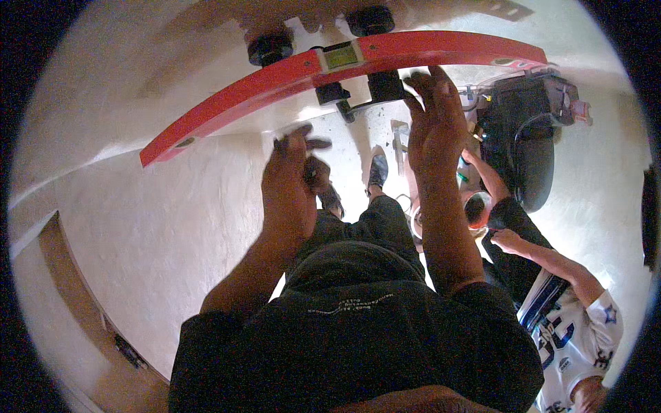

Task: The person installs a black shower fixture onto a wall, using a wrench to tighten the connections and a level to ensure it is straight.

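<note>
A long red spirit level (427,48) with a pale vial window runs along the wall in front of me, bowed by the lens. Two round black fittings (372,21) stick out behind its upper edge, and black pipe fittings (385,87) show below. My right hand (437,127) is raised at the level's underside, fingers stretched and apart, fingertips next to the black fitting; contact is hard to judge. My left hand (288,182) hangs lower, fingers curled in and slightly blurred, around a dark rounded thing (317,173) that I cannot make out.
At the right a person (564,303) in a white and blue jersey bends low, one hand near an orange-rimmed bucket (477,208). A large black bag or case (527,138) stands beyond. A brown strip (82,289) edges the wall at lower left.
</note>
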Motion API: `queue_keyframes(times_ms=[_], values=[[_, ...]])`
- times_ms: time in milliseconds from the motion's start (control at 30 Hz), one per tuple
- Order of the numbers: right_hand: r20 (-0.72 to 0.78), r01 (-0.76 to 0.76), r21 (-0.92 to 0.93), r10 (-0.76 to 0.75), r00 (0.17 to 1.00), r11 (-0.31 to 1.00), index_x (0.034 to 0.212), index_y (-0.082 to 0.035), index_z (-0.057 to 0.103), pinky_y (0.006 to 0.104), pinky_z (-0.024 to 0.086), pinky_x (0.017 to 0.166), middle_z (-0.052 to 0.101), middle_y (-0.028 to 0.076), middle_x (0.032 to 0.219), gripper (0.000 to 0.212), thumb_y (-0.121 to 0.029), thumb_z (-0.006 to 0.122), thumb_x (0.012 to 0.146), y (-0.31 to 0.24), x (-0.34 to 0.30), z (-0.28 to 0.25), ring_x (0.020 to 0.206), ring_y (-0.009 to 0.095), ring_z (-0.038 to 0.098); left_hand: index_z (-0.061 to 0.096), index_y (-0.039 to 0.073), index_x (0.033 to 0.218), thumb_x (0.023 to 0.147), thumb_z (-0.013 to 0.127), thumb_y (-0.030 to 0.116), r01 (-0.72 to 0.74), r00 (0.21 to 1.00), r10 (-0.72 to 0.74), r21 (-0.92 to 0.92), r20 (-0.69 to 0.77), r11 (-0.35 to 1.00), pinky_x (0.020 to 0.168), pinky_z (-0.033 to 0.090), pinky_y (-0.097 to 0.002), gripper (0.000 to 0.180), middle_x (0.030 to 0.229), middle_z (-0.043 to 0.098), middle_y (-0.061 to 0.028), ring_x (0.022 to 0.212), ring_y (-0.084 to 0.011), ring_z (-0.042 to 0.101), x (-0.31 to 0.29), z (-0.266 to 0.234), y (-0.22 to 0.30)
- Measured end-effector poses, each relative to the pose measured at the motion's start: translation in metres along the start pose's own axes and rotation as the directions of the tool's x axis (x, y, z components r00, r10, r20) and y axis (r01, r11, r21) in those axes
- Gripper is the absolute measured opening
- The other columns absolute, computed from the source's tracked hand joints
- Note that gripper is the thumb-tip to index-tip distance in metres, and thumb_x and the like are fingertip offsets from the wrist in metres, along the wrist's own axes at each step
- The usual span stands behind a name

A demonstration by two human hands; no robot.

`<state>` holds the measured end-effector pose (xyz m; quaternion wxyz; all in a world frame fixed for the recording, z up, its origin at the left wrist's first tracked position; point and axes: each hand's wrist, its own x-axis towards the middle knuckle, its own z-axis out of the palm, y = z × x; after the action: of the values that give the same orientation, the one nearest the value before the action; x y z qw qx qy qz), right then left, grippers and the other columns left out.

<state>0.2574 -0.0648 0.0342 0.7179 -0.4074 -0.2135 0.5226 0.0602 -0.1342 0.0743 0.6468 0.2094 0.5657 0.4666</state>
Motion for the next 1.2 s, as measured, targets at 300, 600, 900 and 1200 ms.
queue_keyframes(times_ms=[300, 600, 900, 1200], values=[[0.254, -0.257, -0.629, 0.506, 0.824, 0.734, 0.135, -0.001, 0.043, 0.0326, 0.05, 0.081, 0.06, 0.015, 0.111, 0.038, -0.014, 0.051, 0.1, 0.039, -0.152, -0.056, 0.093, 0.018, 0.061, 0.053, 0.004, 0.107, 0.107, 0.035, 0.027, 0.152, 0.963, -0.155, 0.032, 0.222, 0.988, 0.074, 0.052, -0.0342, 0.029, 0.102, 0.061, -0.0118, 0.085, -0.019, 0.06, -0.001, -0.013, -0.11], [-0.13, -0.287, -0.917, 0.472, 0.872, 0.277, 0.12, -0.002, 0.052, 0.0467, 0.05, 0.079, 0.065, 0.026, 0.099, 0.029, -0.022, 0.046, 0.1, 0.084, -0.173, -0.149, 0.093, 0.038, 0.066, 0.055, 0.003, 0.117, 0.097, 0.057, 0.028, -0.324, 0.855, -0.289, 0.879, 0.43, 0.349, 0.082, 0.049, -0.0411, 0.032, 0.103, 0.062, -0.0151, 0.096, -0.0294, 0.061, 0.016, -0.095, -0.205], [0.273, 0.244, -0.898, 0.031, 0.961, 0.367, 0.116, -0.003, 0.055, 0.0389, 0.049, 0.062, 0.058, 0.014, 0.072, 0.029, -0.026, 0.042, 0.103, 0.161, -0.025, -0.221, 0.061, 0.029, 0.058, 0.063, 0.002, 0.098, 0.094, 0.058, 0.033, -0.373, 0.845, -0.317, 0.899, 0.432, 0.23, 0.08, 0.046, -0.0517, 0.031, 0.094, 0.062, -0.0204, 0.085, -0.0391, 0.06, 0.04, -0.17, -0.278], [0.545, 0.654, -0.414, -0.403, 0.735, 0.633, 0.109, -0.002, 0.051, 0.0317, 0.047, 0.055, 0.053, 0.007, 0.071, 0.023, -0.02, 0.038, 0.105, 0.16, 0.117, -0.135, 0.057, 0.016, 0.052, 0.067, 0.005, 0.094, 0.086, 0.068, 0.006, -0.863, 0.466, 0.664, 0.464, 0.584, 0.198, 0.085, 0.052, -0.0352, 0.008, 0.096, 0.069, -0.0124, 0.092, -0.0262, 0.068, 0.225, -0.014, -0.237]])
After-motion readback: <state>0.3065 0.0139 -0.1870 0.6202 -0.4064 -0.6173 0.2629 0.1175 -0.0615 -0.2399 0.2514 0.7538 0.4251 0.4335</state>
